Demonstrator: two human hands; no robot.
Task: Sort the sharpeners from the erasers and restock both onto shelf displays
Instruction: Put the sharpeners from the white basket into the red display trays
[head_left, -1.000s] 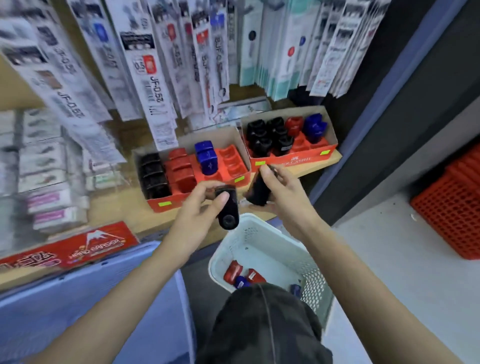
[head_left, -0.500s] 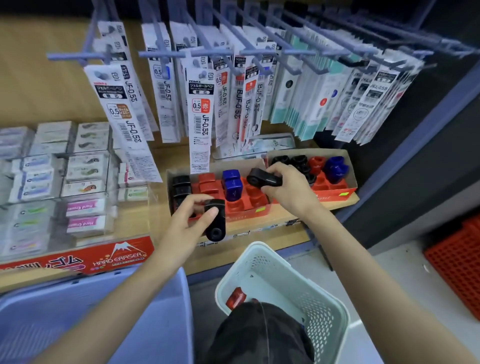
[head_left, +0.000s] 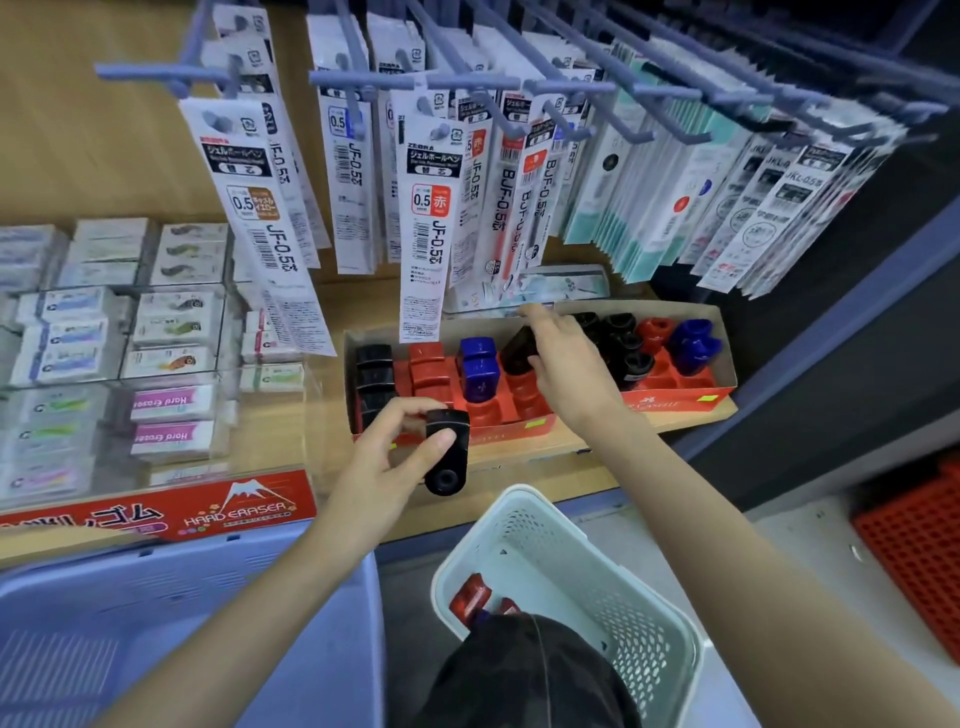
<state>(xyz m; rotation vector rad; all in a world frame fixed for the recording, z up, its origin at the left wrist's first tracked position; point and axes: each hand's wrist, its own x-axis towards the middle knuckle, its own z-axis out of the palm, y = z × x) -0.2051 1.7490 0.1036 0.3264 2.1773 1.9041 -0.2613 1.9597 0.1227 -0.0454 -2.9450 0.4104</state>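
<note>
My left hand (head_left: 387, 457) grips a black sharpener (head_left: 448, 452) in front of the left red display tray (head_left: 483, 426). That tray holds black, red and blue sharpeners in rows. My right hand (head_left: 563, 364) reaches over the same tray and holds a second black sharpener (head_left: 519, 349) tilted above its back right slots, next to the blue sharpeners (head_left: 479, 366). A second red tray (head_left: 675, 397) to the right holds black, red and blue sharpeners. Boxed erasers (head_left: 119, 332) are stacked in a clear display on the left.
A white perforated basket (head_left: 639, 623) below the shelf holds a red sharpener (head_left: 470, 597). A blue bin (head_left: 156, 613) sits bottom left. Hanging pen-refill packs (head_left: 431, 218) dangle low over the trays. A red crate (head_left: 919, 545) stands on the floor at right.
My right hand has carried its black sharpener up and back, over the left tray's rear slots. My left hand stays in front of the tray with its sharpener. The view tilted upward.
</note>
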